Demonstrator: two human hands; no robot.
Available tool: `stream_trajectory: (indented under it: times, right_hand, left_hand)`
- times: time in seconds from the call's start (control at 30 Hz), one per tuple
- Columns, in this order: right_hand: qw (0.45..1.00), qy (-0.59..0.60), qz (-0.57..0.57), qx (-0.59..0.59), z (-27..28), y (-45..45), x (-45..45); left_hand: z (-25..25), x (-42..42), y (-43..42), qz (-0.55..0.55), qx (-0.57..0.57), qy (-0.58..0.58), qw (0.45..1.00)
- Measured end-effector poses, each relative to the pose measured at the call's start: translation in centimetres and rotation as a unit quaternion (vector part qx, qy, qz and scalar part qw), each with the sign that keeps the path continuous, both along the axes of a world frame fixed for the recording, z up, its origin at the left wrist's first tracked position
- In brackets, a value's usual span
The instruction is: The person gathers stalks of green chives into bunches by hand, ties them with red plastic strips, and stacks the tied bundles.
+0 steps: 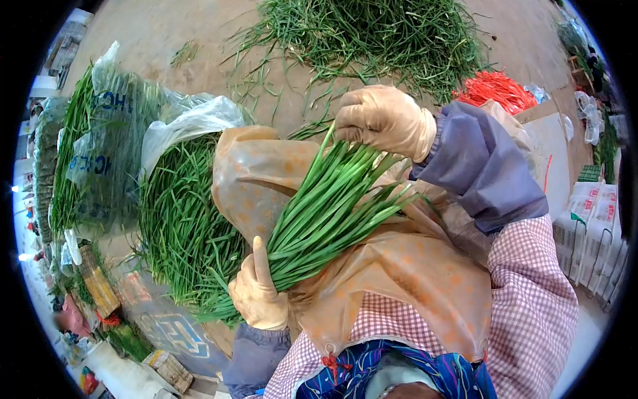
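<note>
A bunch of green chives (332, 206) lies slantwise over my lap, on a translucent brownish apron (412, 279). My left hand (259, 292), in a pale glove, is closed at the bunch's lower left end, with one finger sticking up. At the upper end my right hand (385, 120), also gloved, has its fingers curled over the stalks; its fingertips are partly hidden. Left of my knee, a large heap of loose chives (189, 219) spills from a clear plastic bag (193, 126) and reaches my left hand.
On the floor ahead spreads a big pile of loose green leaves (379, 40). Red ties (498, 92) lie beyond my right arm. Another plastic bag (109, 153) full of greens stands at the left. White crates (588, 233) are at the right, a yellow crate (100, 282) lower left.
</note>
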State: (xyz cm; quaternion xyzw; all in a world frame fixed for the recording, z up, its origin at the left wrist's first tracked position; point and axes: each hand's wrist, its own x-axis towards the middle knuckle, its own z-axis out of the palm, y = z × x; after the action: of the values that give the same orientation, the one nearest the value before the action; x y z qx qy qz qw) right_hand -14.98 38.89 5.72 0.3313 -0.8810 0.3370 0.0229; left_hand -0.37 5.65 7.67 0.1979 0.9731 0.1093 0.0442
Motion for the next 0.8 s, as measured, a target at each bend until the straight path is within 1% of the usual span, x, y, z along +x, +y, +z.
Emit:
stream_trajectory:
  times: [0.07, 0.1, 0.17, 0.2, 0.23, 0.27, 0.33, 0.4, 0.43, 0.47, 0.5, 0.53, 0.57, 0.6, 0.67, 0.7, 0.8]
  right_hand:
    - [0.995, 0.090, -0.034, -0.016, -0.1, 1.2, -0.2]
    - [0.987, 0.130, -0.062, -0.072, -2.2, 3.3, -1.4]
    - [0.950, 0.152, -0.169, -0.213, -2.2, 6.6, -3.4]
    - [0.940, 0.131, -0.298, -0.105, -0.6, 8.5, -3.5]
    - [0.920, 0.047, -0.354, -0.161, -0.2, 10.1, -3.3]
    - [0.869, -0.043, -0.406, -0.281, -0.3, 10.9, -3.5]
    - [0.875, -0.027, -0.400, -0.270, -1.2, 11.0, -3.3]
    - [0.920, 0.033, -0.323, -0.219, 0.9, 6.8, -0.7]
    - [0.938, 0.093, -0.282, -0.180, 1.5, 5.6, 0.5]
    - [0.950, 0.111, -0.231, -0.179, 2.5, 3.9, 1.9]
    - [0.945, -0.036, -0.140, -0.292, 3.0, 2.7, 3.5]
    - [0.979, 0.002, -0.053, -0.197, 3.3, 2.1, 4.2]
    - [0.995, 0.093, -0.010, -0.046, 3.5, 1.2, 4.5]
    - [0.989, 0.140, -0.002, 0.051, 3.7, -0.1, 5.4]
    - [0.968, 0.193, 0.012, 0.163, 3.0, -1.9, 6.1]
    - [0.966, 0.213, -0.012, 0.146, 2.1, -2.2, 6.5]
    - [0.971, 0.217, -0.007, 0.098, 1.9, -2.3, 6.1]
  left_hand:
    - [0.0, 0.0, -0.2, 0.000, 0.006, -0.008, 1.000]
    - [-0.1, 0.0, -0.3, 0.002, 0.013, -0.002, 1.000]
    - [-0.7, 0.1, -0.3, 0.006, 0.028, 0.012, 1.000]
    - [-0.6, 0.1, -0.2, 0.010, 0.036, 0.007, 0.999]
    - [-0.4, 0.1, -0.2, 0.013, 0.043, 0.002, 0.999]
    - [-0.3, 0.1, -0.1, 0.017, 0.049, -0.004, 0.999]
    - [-0.5, 0.1, 0.1, 0.033, 0.086, -0.017, 0.996]
    - [-0.3, -0.2, 0.3, 0.038, 0.099, -0.028, 0.994]
    - [0.1, -0.3, 0.5, 0.039, 0.095, -0.034, 0.994]
    - [0.4, -0.3, 0.7, 0.041, 0.090, -0.041, 0.994]
    - [0.4, -0.3, 0.7, 0.038, 0.085, -0.038, 0.995]
    - [0.6, -0.4, 0.8, 0.040, 0.082, -0.041, 0.995]
    - [0.7, -0.4, 0.9, 0.041, 0.080, -0.043, 0.995]
    - [0.8, -0.4, 0.9, 0.042, 0.078, -0.046, 0.995]
    - [1.0, -0.3, 1.0, 0.045, 0.081, -0.064, 0.994]
    - [1.3, -0.3, 1.2, 0.045, 0.081, -0.070, 0.993]
    - [1.6, 0.1, 1.2, 0.062, 0.081, -0.085, 0.991]
